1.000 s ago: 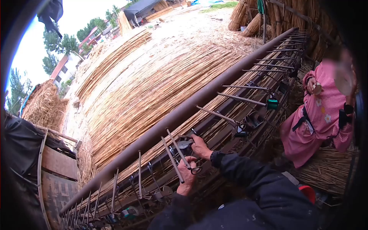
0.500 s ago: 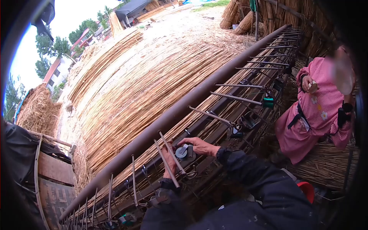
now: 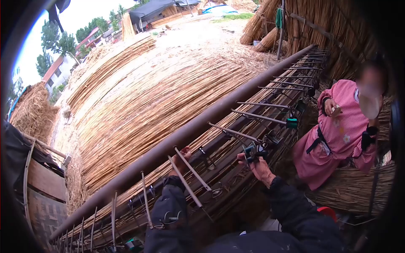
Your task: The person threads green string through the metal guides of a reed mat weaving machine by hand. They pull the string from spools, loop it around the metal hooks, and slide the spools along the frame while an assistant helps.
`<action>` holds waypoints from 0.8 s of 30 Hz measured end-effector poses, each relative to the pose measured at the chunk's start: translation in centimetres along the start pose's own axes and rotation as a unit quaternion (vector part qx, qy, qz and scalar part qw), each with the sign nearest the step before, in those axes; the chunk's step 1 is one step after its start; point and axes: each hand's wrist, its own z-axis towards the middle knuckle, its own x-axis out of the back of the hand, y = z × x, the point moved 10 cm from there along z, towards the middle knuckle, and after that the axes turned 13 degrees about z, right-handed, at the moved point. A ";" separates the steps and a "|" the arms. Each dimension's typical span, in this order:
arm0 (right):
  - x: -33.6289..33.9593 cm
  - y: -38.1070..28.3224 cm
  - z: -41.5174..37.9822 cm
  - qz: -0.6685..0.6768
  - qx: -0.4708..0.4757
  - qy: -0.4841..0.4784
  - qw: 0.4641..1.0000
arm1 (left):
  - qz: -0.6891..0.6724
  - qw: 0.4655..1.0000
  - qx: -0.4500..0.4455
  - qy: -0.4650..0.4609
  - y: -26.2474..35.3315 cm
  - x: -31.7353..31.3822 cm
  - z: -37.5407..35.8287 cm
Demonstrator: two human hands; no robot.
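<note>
My right hand (image 3: 261, 172) grips a small dark metal spool holder (image 3: 253, 152) with a pale round part, raised above the frame's near edge. My left hand (image 3: 181, 161) is beside the thick brown pipe (image 3: 190, 130), partly hidden by two thin metal rods (image 3: 193, 169). Its visible fingers look apart over the reeds (image 3: 160, 170), with nothing I can make out in them. A row of similar rods sticks out from the pipe toward me, and a green spool holder (image 3: 291, 122) hangs at the end of one.
A wide mat of straw-coloured reeds (image 3: 160, 92) spreads beyond the pipe. To the right, a person in a pink smock (image 3: 337, 130) holds a small pale object (image 3: 336, 111). Reed bundles (image 3: 320, 42) stand behind. A red container (image 3: 327, 212) is near my right arm.
Both hands were together at the spool holder beneath the rods. My right hand has carried it to the right, while my left hand has let go and moved slightly toward the pipe.
</note>
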 end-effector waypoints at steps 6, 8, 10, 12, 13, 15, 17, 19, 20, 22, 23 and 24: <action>-0.1 -0.4 -1.9 0.103 0.025 0.070 0.992 | -0.365 0.917 -0.069 -0.145 -2.5 0.7 0.7; 0.9 -1.3 -2.6 0.070 0.039 0.102 0.992 | -0.271 0.947 0.022 -0.168 -1.6 -0.4 -0.5; 1.3 -2.1 -3.9 0.079 0.047 0.110 0.990 | 0.151 0.985 -0.042 -0.077 -0.7 0.4 0.4; 1.4 -2.3 -5.1 0.083 0.041 0.100 0.991 | 0.155 0.983 -0.074 -0.067 3.1 -0.1 -1.7; 1.2 -2.5 -5.9 0.081 0.044 0.095 0.991 | 0.122 0.985 -0.101 -0.075 5.0 -0.4 -2.7; 0.9 -2.6 -7.9 0.110 0.061 0.091 0.988 | 0.209 0.967 -0.147 -0.003 6.0 0.5 -3.5; 1.5 -2.5 -9.9 0.137 0.082 0.087 0.983 | 0.262 0.947 -0.179 0.054 4.2 1.4 -2.6; 1.7 -2.5 -12.6 0.147 0.068 0.161 0.974 | 0.266 0.944 -0.175 0.089 2.8 2.0 -2.4; -0.2 -2.8 -13.4 0.136 0.052 0.096 0.985 | 0.221 0.949 -0.206 0.089 1.9 1.9 -1.9; -2.4 -2.0 -15.7 0.139 0.004 0.131 0.982 | 0.160 0.958 -0.234 0.042 2.4 1.0 -1.9; -3.3 -1.3 -16.7 0.124 -0.028 0.097 0.987 | 0.257 0.918 -0.284 0.104 5.2 0.8 -3.6; -4.6 -0.3 -17.7 0.136 -0.078 0.056 0.986 | 0.257 0.916 -0.288 0.112 5.1 0.1 -3.8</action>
